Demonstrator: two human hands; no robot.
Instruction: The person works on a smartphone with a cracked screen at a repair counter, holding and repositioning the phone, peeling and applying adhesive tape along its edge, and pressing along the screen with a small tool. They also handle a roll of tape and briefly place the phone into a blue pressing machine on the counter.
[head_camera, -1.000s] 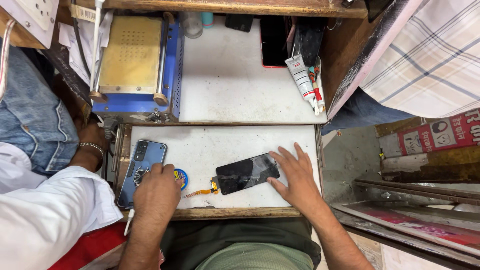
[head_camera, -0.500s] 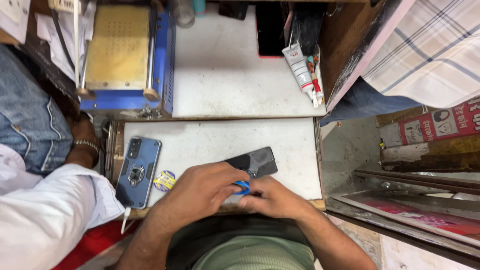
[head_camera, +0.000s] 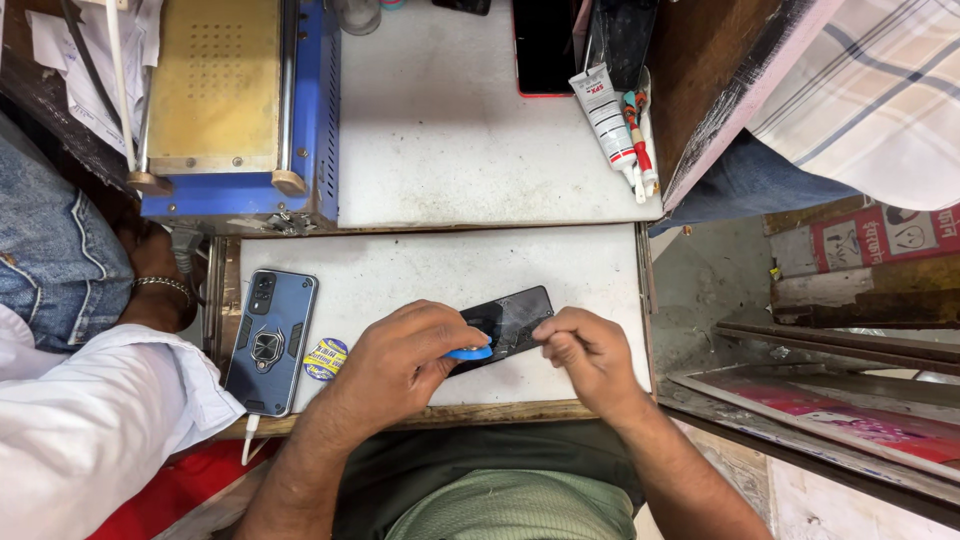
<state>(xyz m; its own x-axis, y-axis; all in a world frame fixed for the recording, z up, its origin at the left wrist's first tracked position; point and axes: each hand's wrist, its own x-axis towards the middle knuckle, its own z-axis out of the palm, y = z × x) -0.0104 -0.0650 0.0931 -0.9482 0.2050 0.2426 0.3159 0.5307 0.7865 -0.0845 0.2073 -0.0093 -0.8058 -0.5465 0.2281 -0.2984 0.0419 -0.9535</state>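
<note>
A person works over a white pull-out shelf (head_camera: 420, 275), seen from directly above. The left hand (head_camera: 400, 360) is curled closed around a small blue plastic tool (head_camera: 468, 353), gripping it between thumb and fingers and pressing its tip against the near edge of a dark phone (head_camera: 510, 318). The phone lies flat and slightly angled on the shelf, near its front right part, glossy side up. The right hand (head_camera: 590, 352) is loosely closed, its fingertips pinching the right end of the phone and steadying it.

To the left on the same shelf lies a second phone in a dark blue rugged case (head_camera: 270, 340) with a ring holder on its back, a white cable running off its lower end. Just beside it, between that phone and the left hand, sits a small round roll of tape (head_camera: 326, 359) with a yellow and blue label.

Behind the shelf, a higher white worktop (head_camera: 450, 130) carries a blue machine with a yellowish perforated plate (head_camera: 235, 100) at the left. At the right rear of the worktop stand a white tube of glue (head_camera: 605, 110) and a few slim tools with red handles (head_camera: 638, 135), leaning together, with a dark slab edged in red (head_camera: 545, 45) just behind them.

At the far left sits another person in a white sleeve (head_camera: 90, 420) and blue jeans, a metal bracelet (head_camera: 165, 285) on the wrist.
</note>
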